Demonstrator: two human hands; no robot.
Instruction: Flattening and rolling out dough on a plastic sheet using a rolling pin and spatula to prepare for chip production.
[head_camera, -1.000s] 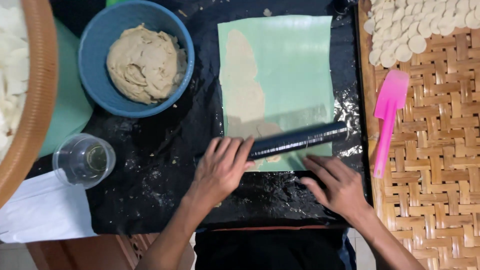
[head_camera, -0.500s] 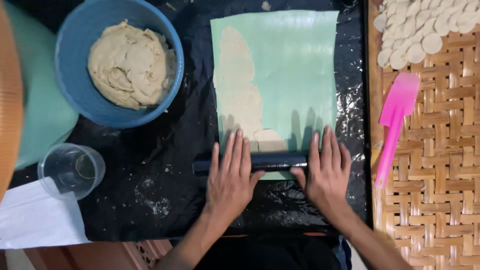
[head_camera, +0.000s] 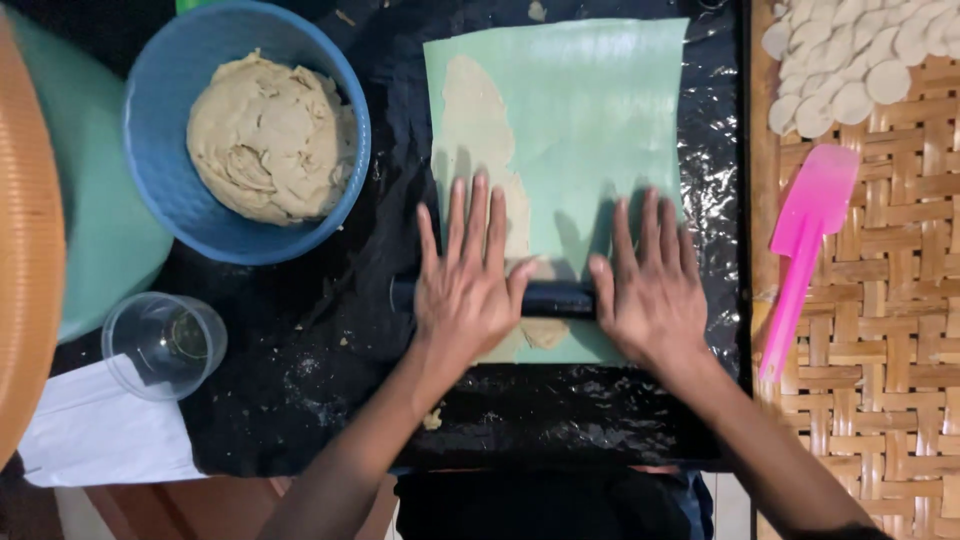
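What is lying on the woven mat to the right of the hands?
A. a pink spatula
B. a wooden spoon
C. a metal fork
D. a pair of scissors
A: a pink spatula lies on the woven mat, just right of the right hand, which presses flat on the dark rolling pin together with the left hand.

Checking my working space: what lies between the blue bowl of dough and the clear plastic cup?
In the head view, only dark flour-dusted plastic sheet lies between the blue bowl and the clear cup.
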